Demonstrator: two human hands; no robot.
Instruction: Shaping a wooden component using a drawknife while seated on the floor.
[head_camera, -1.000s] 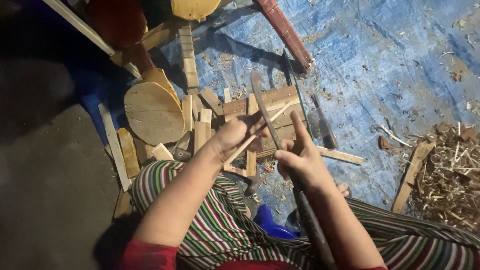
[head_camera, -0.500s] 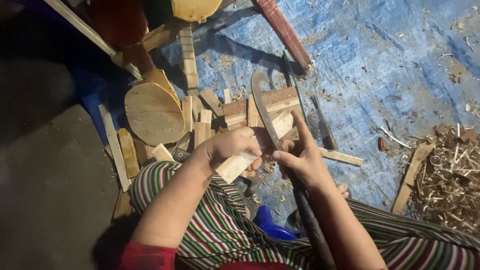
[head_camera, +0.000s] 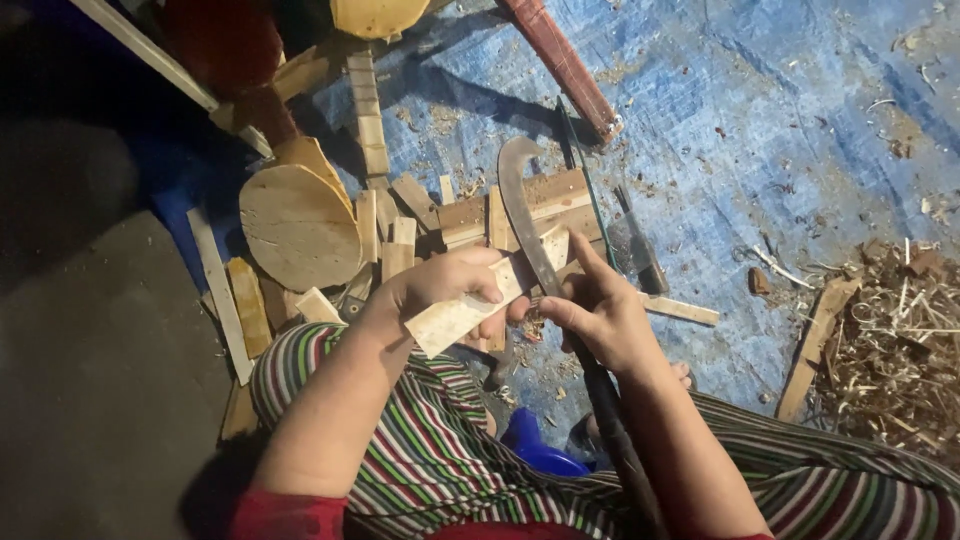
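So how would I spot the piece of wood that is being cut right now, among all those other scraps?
Start at the blue tarp spread on the ground, then drop to the striped lap at the bottom. Just above it the left hand grips a pale flat wood piece, with the curved blade in the right hand pressed against it. It is the only piece held up; the rest lie on the ground.

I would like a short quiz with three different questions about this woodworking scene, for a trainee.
1. True or false: the left hand grips a pale wooden piece.
2. Which tool does the right hand hold? A) curved blade B) hammer C) saw
3. Fill in: the round wooden disc lies on the person's ____ side.

Key: 1 true; 2 A; 3 left.
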